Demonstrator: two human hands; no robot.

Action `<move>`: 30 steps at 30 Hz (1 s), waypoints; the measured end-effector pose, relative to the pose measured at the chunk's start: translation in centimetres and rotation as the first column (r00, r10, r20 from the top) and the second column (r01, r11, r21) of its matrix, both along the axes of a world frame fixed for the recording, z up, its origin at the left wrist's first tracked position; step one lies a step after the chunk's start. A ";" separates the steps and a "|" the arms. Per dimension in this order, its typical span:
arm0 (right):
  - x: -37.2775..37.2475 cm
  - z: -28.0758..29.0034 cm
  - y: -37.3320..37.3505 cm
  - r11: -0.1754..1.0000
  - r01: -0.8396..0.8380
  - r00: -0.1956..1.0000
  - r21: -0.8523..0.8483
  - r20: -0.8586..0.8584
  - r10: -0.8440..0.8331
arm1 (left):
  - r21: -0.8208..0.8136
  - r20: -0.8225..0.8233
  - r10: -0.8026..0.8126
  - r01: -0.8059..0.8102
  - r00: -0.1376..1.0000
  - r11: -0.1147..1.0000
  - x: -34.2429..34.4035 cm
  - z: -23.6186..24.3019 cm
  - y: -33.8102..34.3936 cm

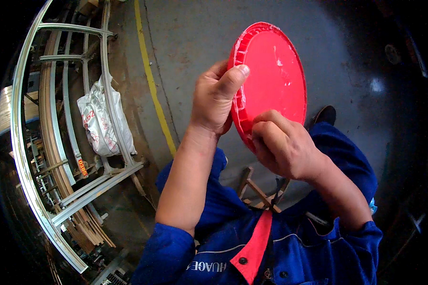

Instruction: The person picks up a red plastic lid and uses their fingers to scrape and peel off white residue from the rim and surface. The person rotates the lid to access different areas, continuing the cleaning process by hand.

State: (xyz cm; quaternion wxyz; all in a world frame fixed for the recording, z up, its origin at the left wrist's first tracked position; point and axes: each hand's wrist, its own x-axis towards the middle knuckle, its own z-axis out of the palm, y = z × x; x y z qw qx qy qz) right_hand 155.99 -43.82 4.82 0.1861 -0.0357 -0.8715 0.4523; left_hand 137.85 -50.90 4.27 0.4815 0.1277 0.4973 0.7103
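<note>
A round red plastic bucket lid [271,80] is held up tilted in front of me, its ribbed rim facing me. Whitish smears mark its flat face and rim. My left hand [215,97] grips the lid's left edge, thumb over the rim and fingers behind it. At the lower rim, my right hand [283,145] is closed, its fingers curled against the edge. Its fingertips are partly hidden, so I cannot make out what is pinched there.
At left stands a pale metal frame rack [26,156] with long strips in it and a white sack [104,118]. A yellow line [152,80] runs along the grey floor [185,33]. A wooden folding stool [257,187] shows between my legs.
</note>
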 end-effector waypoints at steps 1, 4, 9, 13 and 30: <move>0.0 0.1 0.0 1.000 -0.001 1.000 0.007 -0.008 0.001 | 0.002 0.004 -0.004 0.004 1.000 1.000 0.0 0.0 0.0; 0.0 0.1 -0.2 1.000 0.006 1.000 0.015 -0.022 -0.006 | -0.049 -0.005 0.006 -0.006 1.000 0.999 0.3 0.0 0.1; -0.3 -0.7 -0.5 0.991 0.041 0.998 -0.129 -0.042 -0.047 | -0.010 0.030 -0.018 0.018 0.999 1.000 0.3 -0.1 0.1; 0.2 0.7 -1.1 0.840 0.118 0.992 -0.530 0.099 -0.077 | -0.014 0.038 -0.031 0.032 0.999 0.999 0.3 0.1 0.0; 1.9 0.3 2.8 -0.419 -0.112 0.989 -0.901 -0.061 -0.133 | -0.075 0.062 0.060 -0.056 0.996 0.996 -0.5 0.4 -0.5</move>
